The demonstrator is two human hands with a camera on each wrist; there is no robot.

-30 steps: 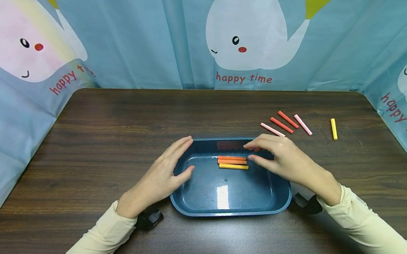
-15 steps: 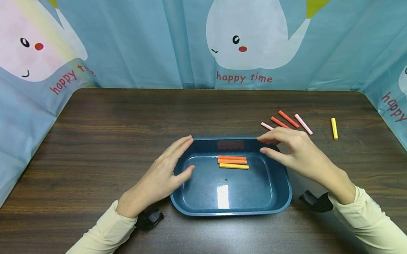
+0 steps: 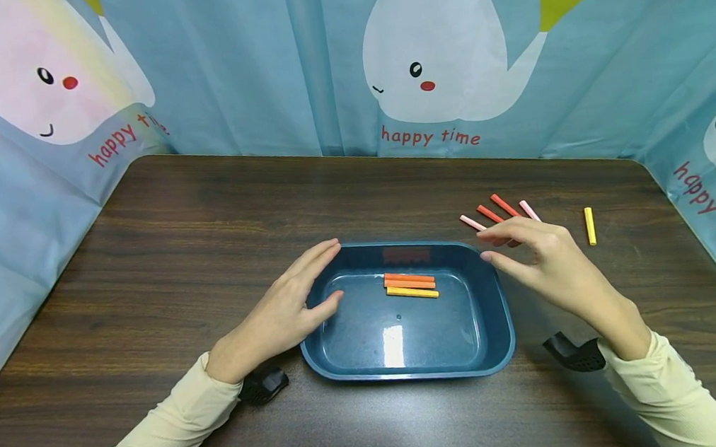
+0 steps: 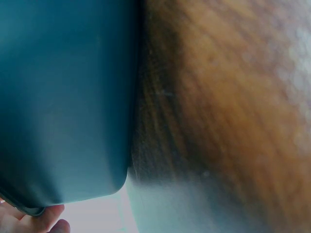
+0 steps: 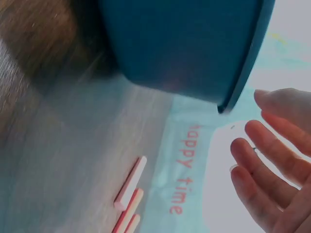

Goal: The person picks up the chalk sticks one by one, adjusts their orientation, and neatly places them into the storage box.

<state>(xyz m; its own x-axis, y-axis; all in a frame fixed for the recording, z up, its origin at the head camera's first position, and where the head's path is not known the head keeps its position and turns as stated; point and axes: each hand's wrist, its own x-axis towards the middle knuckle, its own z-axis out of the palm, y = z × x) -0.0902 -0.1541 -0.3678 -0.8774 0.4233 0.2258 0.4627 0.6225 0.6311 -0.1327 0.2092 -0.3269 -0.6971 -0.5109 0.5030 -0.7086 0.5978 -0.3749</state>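
A blue plastic basin [image 3: 356,351] sits on the table. Inside lie two orange chalk-like sticks [image 3: 409,278] and one yellow stick [image 3: 412,292], side by side. My left hand [image 3: 279,315] rests at its left rim, fingers straight and thumb spread over the inside; the left wrist view shows the basin's outer wall [image 4: 68,97] and fingertips [image 4: 41,221] at the rim. My right hand [image 3: 549,256] hovers past the right rim, holding nothing, fingers slightly bent and apart from the thumb. It partly covers red sticks [image 3: 505,205] and pink sticks [image 3: 473,222] on the table.
A single yellow stick [image 3: 590,226] lies farther right. The wood-grain table [image 3: 204,215] is bordered at the back and sides by a light-blue curtain [image 3: 242,70] with whale prints. Dark straps with cameras [image 3: 577,353] sit on both wrists.
My right hand has moved right, from above the sticks in the basin to beyond its right rim, near the red and pink sticks. My left hand has stayed put.
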